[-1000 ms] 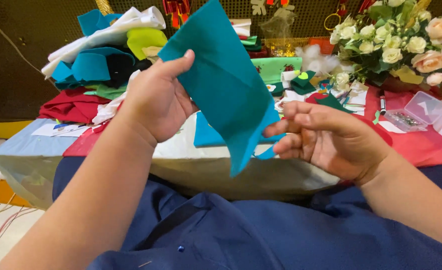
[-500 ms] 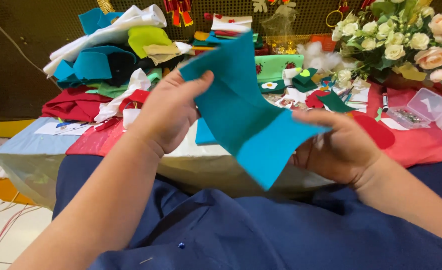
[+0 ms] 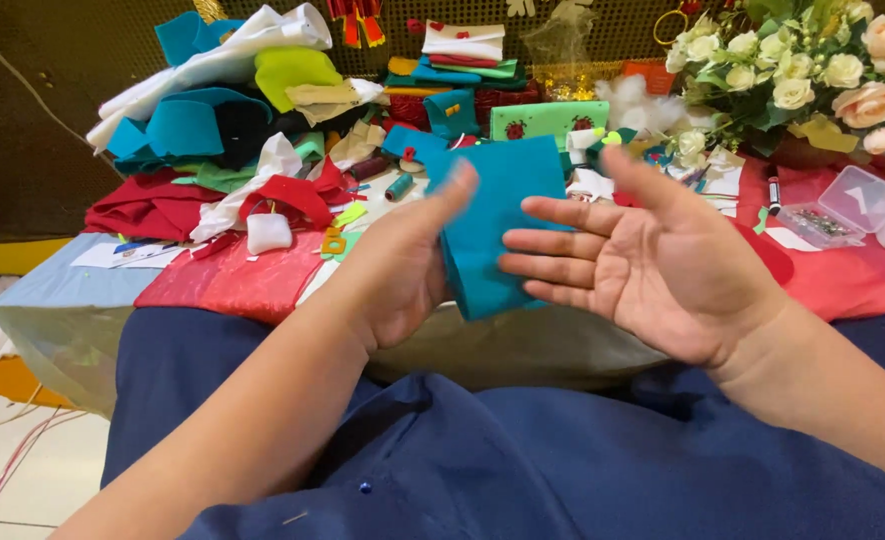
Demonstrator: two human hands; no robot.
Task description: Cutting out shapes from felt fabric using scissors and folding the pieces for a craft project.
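Observation:
A folded piece of teal felt (image 3: 491, 215) stands upright between my two hands, above the near edge of the work table. My left hand (image 3: 403, 265) grips it along its left side, thumb raised against the front and fingers hidden behind it. My right hand (image 3: 653, 262) is open with the palm turned left and the fingers spread. Its fingertips rest against the felt's right side. Both hands hover over my lap, which is covered by dark blue cloth (image 3: 483, 460).
A heap of felt and fabric scraps (image 3: 233, 110) in teal, white, green and red fills the back left. A bouquet of pale artificial flowers (image 3: 813, 60) stands at the back right, with a clear plastic box (image 3: 848, 210) on red cloth (image 3: 853, 280) below it.
The teal felt was held out flat and wide; it is now folded narrower and upright. My right hand has let go of its lower edge and opened flat against it.

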